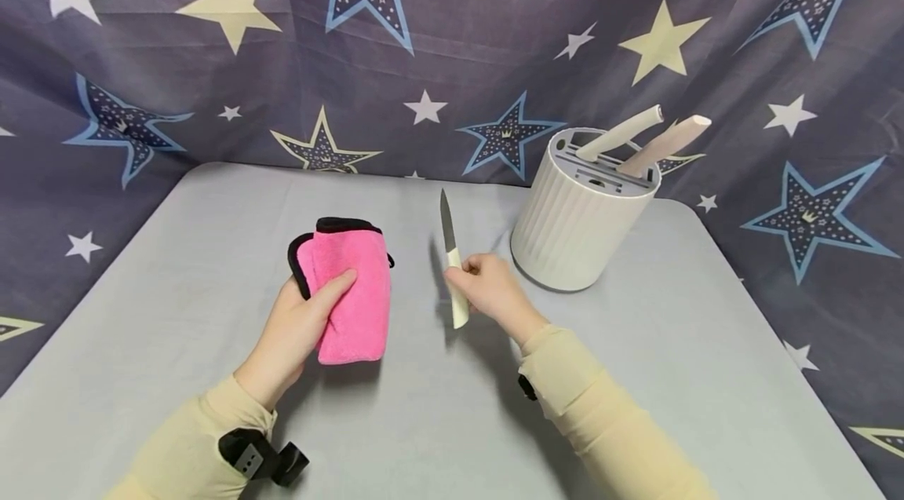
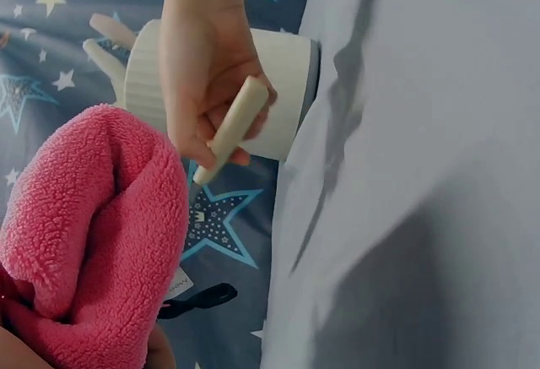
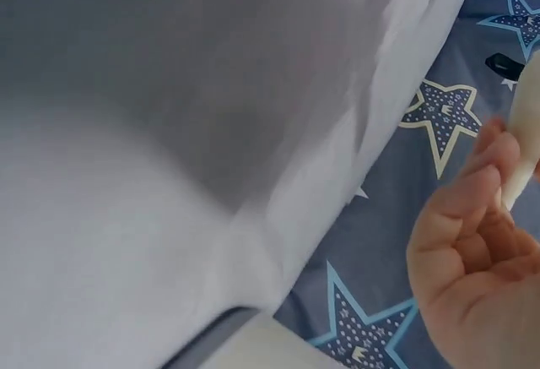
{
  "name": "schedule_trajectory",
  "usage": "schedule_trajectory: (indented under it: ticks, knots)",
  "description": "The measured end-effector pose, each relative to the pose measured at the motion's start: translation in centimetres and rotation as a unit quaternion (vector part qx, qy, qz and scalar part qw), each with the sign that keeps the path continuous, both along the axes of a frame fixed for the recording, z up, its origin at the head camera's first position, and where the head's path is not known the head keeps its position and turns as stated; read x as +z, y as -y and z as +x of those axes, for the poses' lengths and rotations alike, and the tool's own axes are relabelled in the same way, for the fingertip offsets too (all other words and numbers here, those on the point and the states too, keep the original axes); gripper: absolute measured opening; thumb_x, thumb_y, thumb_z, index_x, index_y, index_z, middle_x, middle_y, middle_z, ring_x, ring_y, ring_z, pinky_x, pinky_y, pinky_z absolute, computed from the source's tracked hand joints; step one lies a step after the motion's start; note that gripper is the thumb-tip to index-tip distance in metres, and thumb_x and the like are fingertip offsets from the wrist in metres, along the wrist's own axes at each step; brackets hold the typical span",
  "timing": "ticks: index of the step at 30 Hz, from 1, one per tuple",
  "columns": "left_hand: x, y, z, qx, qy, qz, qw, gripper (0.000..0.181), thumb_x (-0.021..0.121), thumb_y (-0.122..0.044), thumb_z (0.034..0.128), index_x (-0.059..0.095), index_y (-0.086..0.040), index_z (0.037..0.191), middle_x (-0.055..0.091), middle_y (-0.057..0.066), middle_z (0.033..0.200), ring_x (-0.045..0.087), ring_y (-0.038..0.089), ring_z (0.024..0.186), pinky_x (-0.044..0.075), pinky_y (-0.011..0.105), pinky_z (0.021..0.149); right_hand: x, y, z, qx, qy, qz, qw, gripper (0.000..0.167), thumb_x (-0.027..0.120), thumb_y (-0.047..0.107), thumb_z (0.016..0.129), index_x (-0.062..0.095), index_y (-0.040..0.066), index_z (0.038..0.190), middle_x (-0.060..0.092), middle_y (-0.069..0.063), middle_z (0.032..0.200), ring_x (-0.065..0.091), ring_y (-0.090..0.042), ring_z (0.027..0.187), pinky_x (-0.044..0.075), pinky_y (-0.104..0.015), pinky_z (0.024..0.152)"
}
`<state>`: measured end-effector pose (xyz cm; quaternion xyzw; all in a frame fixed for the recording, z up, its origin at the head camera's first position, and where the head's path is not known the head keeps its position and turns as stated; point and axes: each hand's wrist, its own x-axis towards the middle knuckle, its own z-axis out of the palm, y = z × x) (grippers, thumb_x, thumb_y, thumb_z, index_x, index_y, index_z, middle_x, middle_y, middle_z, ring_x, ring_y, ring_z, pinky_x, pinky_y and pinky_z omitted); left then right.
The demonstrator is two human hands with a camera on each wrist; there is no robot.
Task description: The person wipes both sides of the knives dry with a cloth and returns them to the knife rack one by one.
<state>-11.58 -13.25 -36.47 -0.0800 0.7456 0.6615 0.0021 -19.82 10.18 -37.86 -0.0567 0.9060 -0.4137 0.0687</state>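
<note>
My left hand grips a folded pink cloth with black edging, thumb across its front. In the left wrist view the fluffy cloth fills the lower left. My right hand pinches a small knife by its cream handle; the grey blade points up and away. Cloth and knife are apart, both held above the table. In the right wrist view the right hand is at the right edge, with only part of the pale handle showing.
A ribbed white knife block stands at the back right of the grey table, behind my right hand. A cream handle and a pinkish handle stick out of its slots. A star-patterned curtain hangs behind the table.
</note>
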Motion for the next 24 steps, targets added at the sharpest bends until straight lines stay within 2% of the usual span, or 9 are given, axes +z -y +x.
schedule_trajectory:
  ticks: [5,9,12,15,19,22,24]
  knots:
    - [0.4,-0.2,0.0,0.003,-0.011,-0.020,0.9997,0.043,0.063,-0.035,0.0963,0.051,-0.005,0.124,0.067,-0.009,0.092,0.069,0.004,0.080,0.055,0.025,0.075,0.4,-1.1,0.8,0.002,-0.089,0.014,0.9959,0.019,0.063,0.026,0.082,0.074,0.010,0.083,0.066,0.001,0.068,0.054,-0.011,0.060,0.044,-0.023,0.056]
    - [1.0,-0.6,0.2,0.002,-0.031,-0.043,0.9986,0.042,0.065,-0.034,0.0957,0.052,-0.005,0.124,0.067,-0.006,0.096,0.068,0.003,0.081,0.055,0.023,0.076,0.6,-2.1,1.5,0.010,-0.111,0.008,0.9937,0.020,0.065,0.024,0.082,0.076,0.010,0.090,0.063,0.001,0.063,0.052,-0.010,0.055,0.043,-0.023,0.054]
    - [1.4,-0.8,0.4,-0.004,-0.057,-0.072,0.9958,0.042,0.065,-0.033,0.0957,0.053,-0.005,0.123,0.069,0.003,0.100,0.068,0.002,0.081,0.054,0.022,0.076,0.8,-2.7,2.0,0.024,-0.135,0.016,0.9904,0.020,0.066,0.022,0.082,0.077,0.009,0.093,0.058,0.002,0.060,0.048,-0.010,0.052,0.040,-0.023,0.052]
    - [1.7,-0.9,0.4,-0.019,-0.088,-0.112,0.9896,0.042,0.065,-0.032,0.0962,0.053,-0.006,0.127,0.069,0.011,0.108,0.068,0.003,0.084,0.053,0.019,0.077,1.0,-3.3,2.3,0.042,-0.166,0.033,0.9847,0.018,0.067,0.021,0.082,0.077,0.010,0.091,0.055,0.003,0.058,0.045,-0.008,0.051,0.038,-0.022,0.050]
    - [1.8,-1.2,0.6,-0.036,-0.126,-0.166,0.9773,0.049,0.066,-0.029,0.0959,0.049,-0.011,0.139,0.066,0.012,0.124,0.065,0.012,0.103,0.047,0.017,0.087,1.1,-3.8,2.9,0.072,-0.193,0.048,0.9773,0.012,0.067,0.019,0.083,0.076,0.012,0.086,0.055,0.003,0.059,0.044,-0.006,0.050,0.036,-0.020,0.047]
    - [2.0,-1.5,0.8,-0.041,-0.142,-0.197,0.9692,0.052,0.067,-0.029,0.0951,0.048,-0.014,0.141,0.063,0.011,0.130,0.061,0.021,0.114,0.047,0.027,0.094,1.1,-4.1,3.4,0.093,-0.208,0.060,0.9719,0.009,0.067,0.016,0.083,0.075,0.011,0.083,0.057,0.003,0.063,0.043,-0.005,0.052,0.036,-0.020,0.046]
    - [2.1,-1.7,0.9,-0.044,-0.153,-0.214,0.9640,0.049,0.067,-0.030,0.0948,0.050,-0.014,0.139,0.065,0.011,0.128,0.062,0.023,0.113,0.048,0.036,0.094,1.2,-4.2,3.8,0.101,-0.210,0.066,0.9702,0.008,0.067,0.015,0.083,0.074,0.011,0.082,0.057,0.003,0.064,0.042,-0.005,0.053,0.035,-0.019,0.047]
